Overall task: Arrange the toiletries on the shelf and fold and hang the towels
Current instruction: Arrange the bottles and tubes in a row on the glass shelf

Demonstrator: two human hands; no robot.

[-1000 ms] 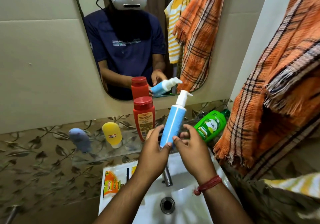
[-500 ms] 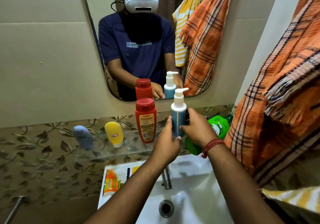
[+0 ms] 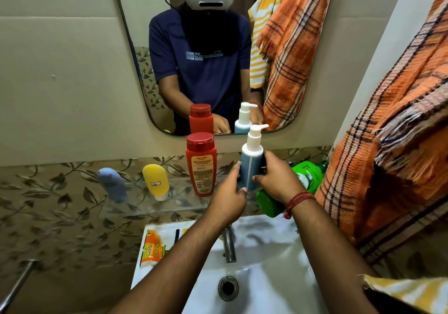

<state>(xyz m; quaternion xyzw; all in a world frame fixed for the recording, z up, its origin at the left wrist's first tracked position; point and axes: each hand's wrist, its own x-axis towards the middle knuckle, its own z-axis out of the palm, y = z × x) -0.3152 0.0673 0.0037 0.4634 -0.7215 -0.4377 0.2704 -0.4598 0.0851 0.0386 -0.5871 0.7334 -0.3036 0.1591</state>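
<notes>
A blue pump bottle (image 3: 251,158) with a white pump head stands upright on the glass shelf (image 3: 135,204), just right of a red bottle (image 3: 201,165). My left hand (image 3: 230,195) and my right hand (image 3: 276,175) both wrap its lower half. A yellow tube (image 3: 156,180) and a grey-blue tube (image 3: 112,184) stand further left on the shelf. A green bottle (image 3: 306,175) lies tilted behind my right wrist. An orange plaid towel (image 3: 388,144) hangs at the right, and a yellow striped towel (image 3: 412,292) shows at the lower right.
Below the shelf is a white sink (image 3: 266,277) with a metal tap (image 3: 229,245) and a drain (image 3: 228,288). An orange scrub-pad packet (image 3: 152,248) lies on its left rim. The mirror (image 3: 135,47) above reflects a person and both towels. A metal bar (image 3: 17,282) is at lower left.
The blue pump bottle went from tilted above the sink to upright on the shelf beside the red bottle. Both hands moved forward with it and still hold it.
</notes>
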